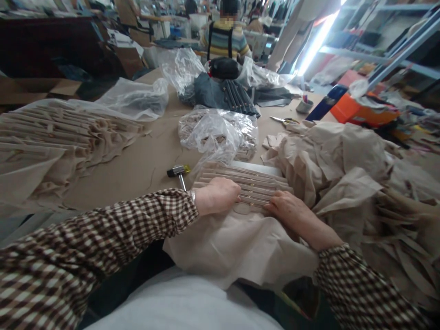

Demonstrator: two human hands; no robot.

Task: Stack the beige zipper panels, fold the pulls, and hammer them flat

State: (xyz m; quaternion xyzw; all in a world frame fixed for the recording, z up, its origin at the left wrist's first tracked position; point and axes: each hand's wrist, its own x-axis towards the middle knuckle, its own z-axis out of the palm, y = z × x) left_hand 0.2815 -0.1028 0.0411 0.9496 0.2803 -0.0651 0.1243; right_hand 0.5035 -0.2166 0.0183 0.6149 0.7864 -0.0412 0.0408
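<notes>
A stack of beige fabric pieces with zippers [254, 187] lies at the table's near edge, folded in overlapping rows. My left hand [220, 195] is closed at the left side of the stack's front row, its fingertips mostly hidden. My right hand [288, 208] has its fingers curled on the right side of the same row, pinching the fabric edge. Below both hands, a loose beige cloth panel [237, 247] hangs over the edge toward my lap. Left of the stack lies a small hammer [178, 172] with a black and yellow head.
A clear plastic bag [220, 133] of beige pieces sits beyond the stack. Beige fabric is heaped at right [337, 151] and layered at left [62, 137]. Scissors [283, 120], a cup [304, 106], dark garments [227, 94] and an orange box [360, 110] lie farther back. A person [227, 39] sits beyond.
</notes>
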